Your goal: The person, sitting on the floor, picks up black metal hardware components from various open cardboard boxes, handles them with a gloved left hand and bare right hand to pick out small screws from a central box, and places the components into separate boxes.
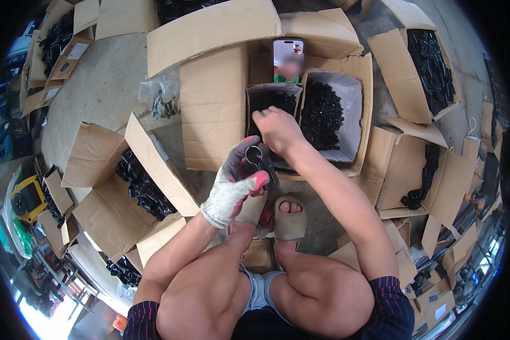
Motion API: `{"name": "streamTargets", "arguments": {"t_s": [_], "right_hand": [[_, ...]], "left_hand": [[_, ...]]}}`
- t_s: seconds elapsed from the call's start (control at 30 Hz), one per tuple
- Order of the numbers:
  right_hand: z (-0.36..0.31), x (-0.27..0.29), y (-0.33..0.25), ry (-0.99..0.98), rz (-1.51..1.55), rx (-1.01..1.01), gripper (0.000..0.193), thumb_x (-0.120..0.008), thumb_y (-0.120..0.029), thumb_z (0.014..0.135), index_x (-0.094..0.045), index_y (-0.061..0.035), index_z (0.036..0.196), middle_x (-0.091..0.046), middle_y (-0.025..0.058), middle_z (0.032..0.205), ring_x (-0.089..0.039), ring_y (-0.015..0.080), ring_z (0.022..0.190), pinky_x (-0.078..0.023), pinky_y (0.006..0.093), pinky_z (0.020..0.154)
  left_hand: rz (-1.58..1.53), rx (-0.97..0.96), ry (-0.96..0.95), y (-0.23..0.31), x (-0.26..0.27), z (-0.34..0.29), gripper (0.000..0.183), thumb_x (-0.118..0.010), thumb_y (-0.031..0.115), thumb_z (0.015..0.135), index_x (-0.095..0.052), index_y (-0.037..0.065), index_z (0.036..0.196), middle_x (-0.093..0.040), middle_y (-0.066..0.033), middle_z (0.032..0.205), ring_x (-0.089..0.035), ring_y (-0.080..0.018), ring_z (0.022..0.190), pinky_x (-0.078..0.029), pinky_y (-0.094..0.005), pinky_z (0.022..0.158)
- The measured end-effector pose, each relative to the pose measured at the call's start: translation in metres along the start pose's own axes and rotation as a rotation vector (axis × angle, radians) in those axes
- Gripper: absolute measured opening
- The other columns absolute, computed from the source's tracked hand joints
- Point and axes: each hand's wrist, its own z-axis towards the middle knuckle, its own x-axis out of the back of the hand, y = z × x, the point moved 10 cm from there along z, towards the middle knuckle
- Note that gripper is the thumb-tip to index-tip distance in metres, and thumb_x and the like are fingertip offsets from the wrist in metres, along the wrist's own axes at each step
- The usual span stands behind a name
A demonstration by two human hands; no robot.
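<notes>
My left hand [235,184], in a grey-white work glove with red fingertips, is closed around a black ring-shaped clamp [254,154]. The clamp's round opening faces up, and its lower part is partly covered by the fingers. Just beyond it, my bare right hand [279,129] is over the near part of a grey bin [249,105] of small black parts. Its fingers are curled together, and whatever is between the tips is hidden. To its right is a second grey bin [352,107], heaped with small black pieces [321,110]. Both bins sit inside a large cardboard box [212,107].
A phone [288,59] with a lit screen stands at the bins' far side. Open cartons of black parts surround me: one at left [99,212], one at far right [399,76], one at right [402,181]. A clear plastic bag [160,96] lies on the concrete floor.
</notes>
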Motion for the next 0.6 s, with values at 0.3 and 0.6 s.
{"name": "streamTargets", "arguments": {"t_s": [0.3,0.6], "right_hand": [[-0.091,0.076,-0.009,0.431,1.048,-0.52,0.012,-0.081,-0.009,0.09,-0.075,0.0012,0.094,-0.075,0.004,0.085,-0.065,0.006,0.077,-0.051,0.0235,0.071],[-0.102,0.066,-0.002,0.386,1.17,-0.475,0.01,-0.081,-0.005,0.09,-0.075,0.0008,0.095,-0.075,0.0041,0.089,-0.066,0.006,0.081,-0.052,0.022,0.074]], "left_hand": [[-0.043,-0.149,0.119,0.027,0.0,-0.004,0.079,-0.077,-0.005,0.088,-0.041,0.014,0.155,-0.057,-0.0052,0.128,-0.066,-0.0134,0.096,-0.059,-0.0242,0.064],[0.085,-0.2,0.119,0.03,0.001,-0.005,0.081,-0.078,-0.001,0.088,-0.038,0.014,0.157,-0.059,-0.0127,0.136,-0.069,-0.0234,0.108,-0.064,-0.0363,0.084]]}}
